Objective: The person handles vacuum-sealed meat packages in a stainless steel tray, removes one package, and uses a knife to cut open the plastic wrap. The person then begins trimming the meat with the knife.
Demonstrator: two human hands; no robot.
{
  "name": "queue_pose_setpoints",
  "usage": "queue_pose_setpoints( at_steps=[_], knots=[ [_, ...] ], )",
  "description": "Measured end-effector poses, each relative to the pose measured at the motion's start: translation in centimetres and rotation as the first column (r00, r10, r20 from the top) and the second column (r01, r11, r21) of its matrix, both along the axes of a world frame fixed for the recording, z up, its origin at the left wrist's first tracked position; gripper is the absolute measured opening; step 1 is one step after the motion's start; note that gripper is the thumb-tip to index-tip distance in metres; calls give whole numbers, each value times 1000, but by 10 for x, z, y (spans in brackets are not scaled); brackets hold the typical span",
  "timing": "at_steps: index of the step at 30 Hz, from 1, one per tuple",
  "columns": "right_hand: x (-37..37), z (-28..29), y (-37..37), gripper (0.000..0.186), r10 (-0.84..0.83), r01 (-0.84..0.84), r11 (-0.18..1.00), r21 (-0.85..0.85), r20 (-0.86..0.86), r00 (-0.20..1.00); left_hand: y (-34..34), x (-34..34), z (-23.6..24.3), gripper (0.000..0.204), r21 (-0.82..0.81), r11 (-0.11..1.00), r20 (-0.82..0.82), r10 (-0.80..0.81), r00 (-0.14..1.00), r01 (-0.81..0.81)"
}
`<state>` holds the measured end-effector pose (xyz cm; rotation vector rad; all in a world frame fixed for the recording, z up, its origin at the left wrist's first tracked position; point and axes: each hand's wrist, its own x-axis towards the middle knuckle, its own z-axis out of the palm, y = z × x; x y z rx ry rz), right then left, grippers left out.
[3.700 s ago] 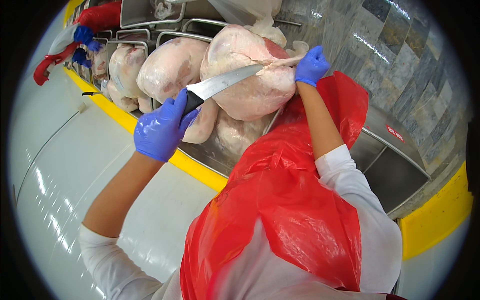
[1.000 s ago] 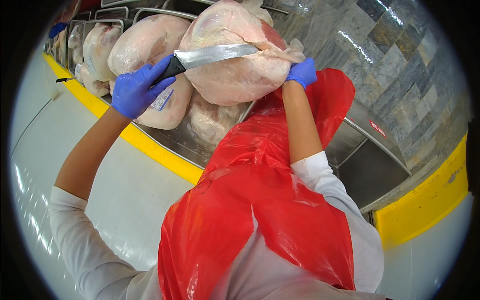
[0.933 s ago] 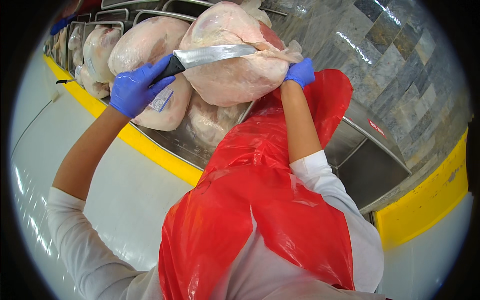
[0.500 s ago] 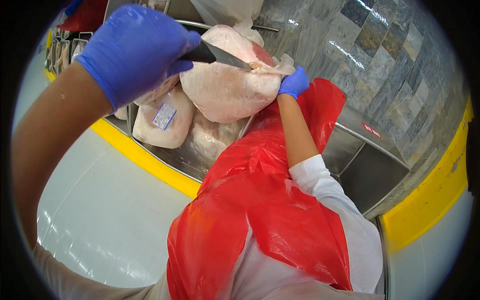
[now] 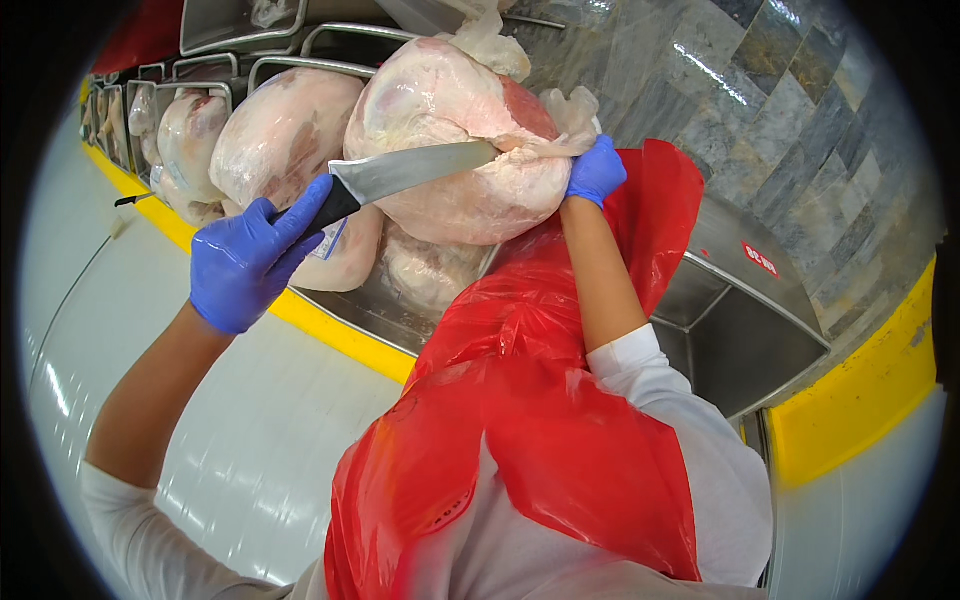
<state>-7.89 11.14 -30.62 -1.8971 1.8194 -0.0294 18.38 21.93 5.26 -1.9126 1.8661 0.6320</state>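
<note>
Gripped in the left hand (image 5: pixel 245 262), blue-gloved, fingers wrapped tight round its dark handle: a knife (image 5: pixel 400 175), blade laid flat against a bagged poultry carcass (image 5: pixel 455 150).

Right hand (image 5: pixel 596 170), also blue-gloved, pinches the bunched clear plastic at the carcass's right end, just where the blade tip meets it. Carcass hangs at the front of a row of similar pale wrapped birds (image 5: pixel 285 135) receding left along a steel trough (image 5: pixel 370 310). Small white rectangular label (image 5: pixel 328 240) on the package below the knife handle. Yellow strip (image 5: pixel 330 335) edges the trough; small red rectangular sign (image 5: pixel 760 260) on the steel housing at right. Red plastic apron (image 5: pixel 540 440) over white sleeves.
</note>
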Motion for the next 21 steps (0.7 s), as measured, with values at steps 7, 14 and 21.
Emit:
queue_pose_setpoints(
  at_steps=[7,14,21],
  knots=[
    [0,-6,-1,18,47,-35,995,98,-128,991,33,18,-36,60,-110,994,-38,-9,999,5],
    [-2,-11,5,29,-147,144,959,243,-5,989,56,18,-55,60,-184,981,-102,37,994,-55],
    [-2,-32,13,39,-263,217,922,321,106,959,79,12,-71,60,-265,960,-82,66,994,-85]
  ],
)
